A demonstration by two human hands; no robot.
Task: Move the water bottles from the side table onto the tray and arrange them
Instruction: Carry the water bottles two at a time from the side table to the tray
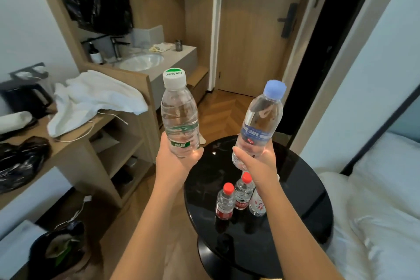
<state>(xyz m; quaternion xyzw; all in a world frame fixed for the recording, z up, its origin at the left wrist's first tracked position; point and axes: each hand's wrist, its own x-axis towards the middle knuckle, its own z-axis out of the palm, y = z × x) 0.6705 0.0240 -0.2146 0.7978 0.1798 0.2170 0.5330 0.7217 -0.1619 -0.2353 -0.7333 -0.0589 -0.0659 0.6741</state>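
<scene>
Showing the carrying step of the task, with two bottles lifted clear of the round black worktop [302,188]. At left, the left hand [176,161] is wrapped around the lower body of the green-capped bottle [179,116], held upright. To its right, the right hand [256,162] grips the base of the blue-capped bottle [261,120], which tilts slightly to the right. Beneath and nearer, between the forearms, two red-capped bottles [227,200] and a third bottle [258,207], its cap hidden behind the right forearm, stand close together on the worktop. No tray is identifiable in this view, though the cluttered desk [68,143] at left is a possible location. The next move probably calls for turning toward the tray, wherever it lies, and setting both bottles down upright before returning for the remaining three.
</scene>
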